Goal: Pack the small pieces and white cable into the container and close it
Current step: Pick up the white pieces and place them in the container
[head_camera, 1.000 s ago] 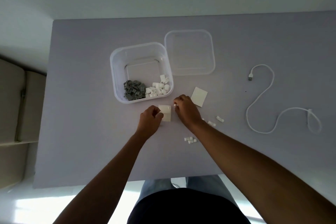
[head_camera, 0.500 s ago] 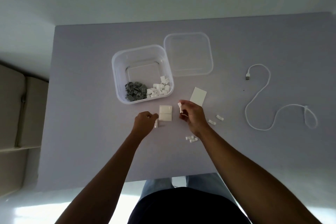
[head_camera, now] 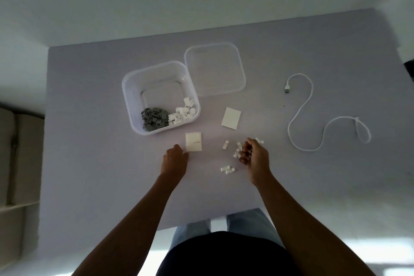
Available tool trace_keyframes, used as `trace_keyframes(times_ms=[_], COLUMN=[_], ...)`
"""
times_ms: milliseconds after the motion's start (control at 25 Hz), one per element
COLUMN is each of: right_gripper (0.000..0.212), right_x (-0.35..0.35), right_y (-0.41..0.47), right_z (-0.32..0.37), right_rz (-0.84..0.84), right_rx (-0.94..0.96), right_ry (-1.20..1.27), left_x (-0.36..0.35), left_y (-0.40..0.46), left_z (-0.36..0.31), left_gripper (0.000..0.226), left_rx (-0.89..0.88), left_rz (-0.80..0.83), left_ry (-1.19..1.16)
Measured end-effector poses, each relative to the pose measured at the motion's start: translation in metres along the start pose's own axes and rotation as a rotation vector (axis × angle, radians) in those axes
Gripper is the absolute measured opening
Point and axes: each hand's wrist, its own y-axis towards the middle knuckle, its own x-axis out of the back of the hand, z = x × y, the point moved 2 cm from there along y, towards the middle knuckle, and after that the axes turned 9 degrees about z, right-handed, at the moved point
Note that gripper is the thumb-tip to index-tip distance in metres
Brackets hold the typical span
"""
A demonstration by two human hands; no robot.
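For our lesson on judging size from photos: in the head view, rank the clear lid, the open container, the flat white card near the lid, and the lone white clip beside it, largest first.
1. container and lid: look alike, too close to rank
2. card
3. clip

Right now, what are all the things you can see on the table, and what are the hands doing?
table: one, pale lilac, under everything.
container: one, clear, open, left of middle.
grey pieces: a heap, grey, in the container's near left corner.
white pieces in the container: a heap, white, beside the grey ones.
lid: one, clear, flat, touching the container's right side.
white cards: two; near card below the container, far card to its right.
loose white pieces: several, white, scattered on the table near the right hand.
white cable: one, white, snaking at the right, end knotted.
left hand: fingers curled, by the near card.
right hand: curled round small white pieces.
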Motion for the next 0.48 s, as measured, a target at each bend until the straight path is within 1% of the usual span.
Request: trace_keyframes(times_ms=[40,80,120,160,240,280,320,360,440,480], right_gripper=[0.026,0.025,0.026,0.025,0.016,0.012,0.018,0.028,0.044,0.049], right_x=[0.01,0.021,0.029,0.036,0.043,0.043,0.042,0.039,0.034,0.031], right_y=[0.002,0.004,0.004,0.005,0.005,0.003,0.004,0.005,0.011,0.012], right_z=[0.0,0.0,0.001,0.001,0.0,-0.002,-0.004,-0.006,-0.009,-0.011], right_rz=[-0.086,-0.15,-0.189,-0.207,-0.183,-0.146,-0.106,-0.064,-0.037,-0.036], right_rx=[0.017,0.046,0.091,0.158,0.285,0.325,0.345,0.351,0.352,0.353], right_ry=[-0.083,-0.149,-0.222,-0.334,-0.629,-0.754,-0.846,-0.906,-1.009,-1.058], left_x=[0.0,-0.001,-0.001,-0.001,-0.001,0.0,0.002,0.003,0.0,-0.002], left_y=[-0.001,-0.002,-0.003,-0.007,-0.015,-0.018,-0.02,-0.02,-0.016,-0.013], left_z=[-0.003,-0.008,-0.014,-0.02,-0.035,-0.043,-0.052,-0.059,-0.073,-0.079], left_gripper=[0.023,0.022,0.021,0.02,0.022,0.022,0.02,0.017,0.016,0.016], left_rx=[0.028,0.052,0.067,0.074,0.096,0.095,0.087,0.078,0.058,0.047], left_rz=[0.029,0.071,0.136,0.228,0.433,0.516,0.581,0.63,0.697,0.712], left_ry=[-0.051,-0.155,-0.335,-0.579,-1.026,-1.171,-1.256,-1.297,-1.28,-1.236])
